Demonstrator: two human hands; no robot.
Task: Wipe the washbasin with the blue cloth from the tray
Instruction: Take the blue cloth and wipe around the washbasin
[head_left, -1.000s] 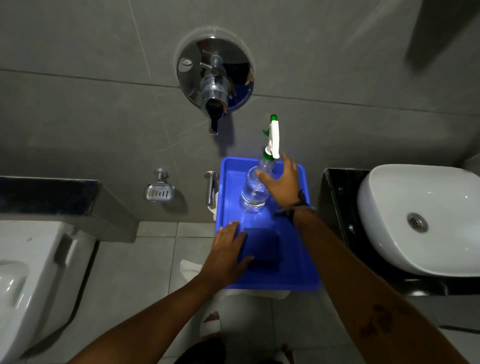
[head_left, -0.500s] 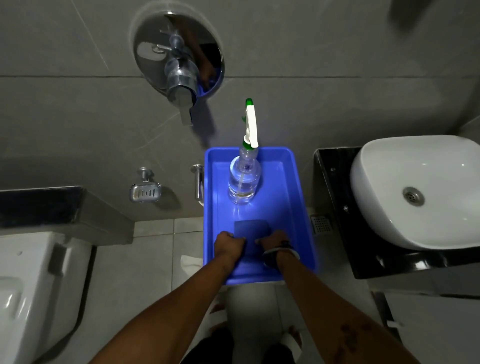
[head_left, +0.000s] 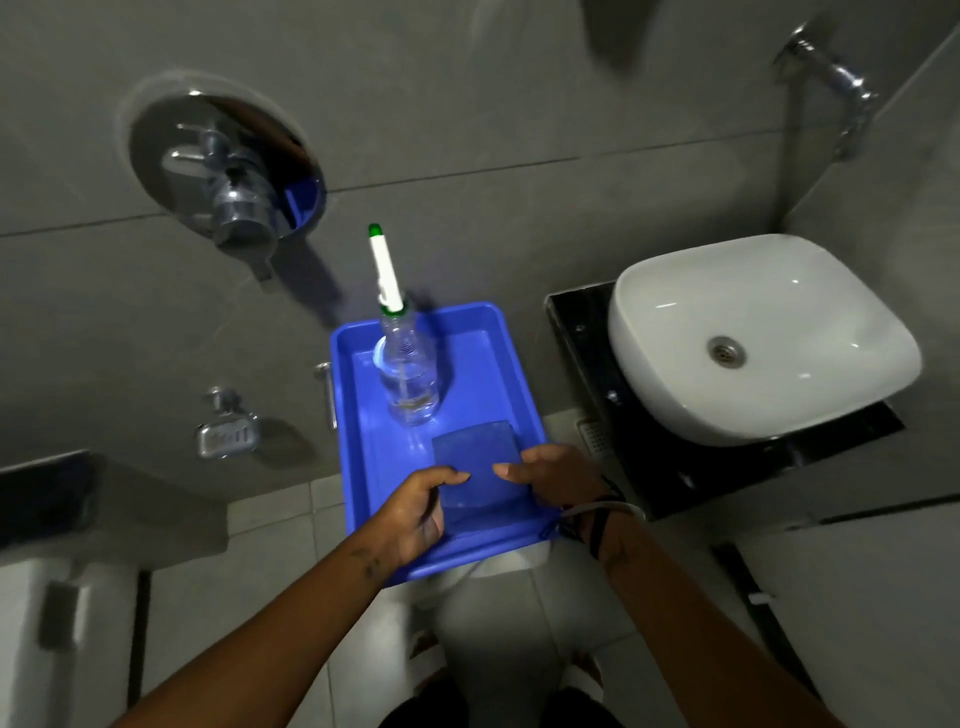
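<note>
The folded blue cloth (head_left: 478, 462) lies in the near half of the blue tray (head_left: 358, 457). My left hand (head_left: 415, 512) curls over the cloth's left edge, and my right hand (head_left: 558, 475) closes on its right edge; the fingertips of both rest on top of it. A clear spray bottle (head_left: 408, 374) with a white and green nozzle stands upright in the tray's far half. The white washbasin (head_left: 753, 332) sits to the right on a black counter (head_left: 582, 332), apart from both hands.
On the grey wall are a chrome mixer valve (head_left: 234, 182), a soap holder (head_left: 226, 436) and a tap (head_left: 831, 78) above the basin. A white toilet (head_left: 31, 623) stands at the lower left. The tray rests on a white stand over the tiled floor.
My right hand left the spray bottle and came down to the cloth. Both hands now hold the cloth's edges, a little further apart. The view has swung so the basin shows more fully.
</note>
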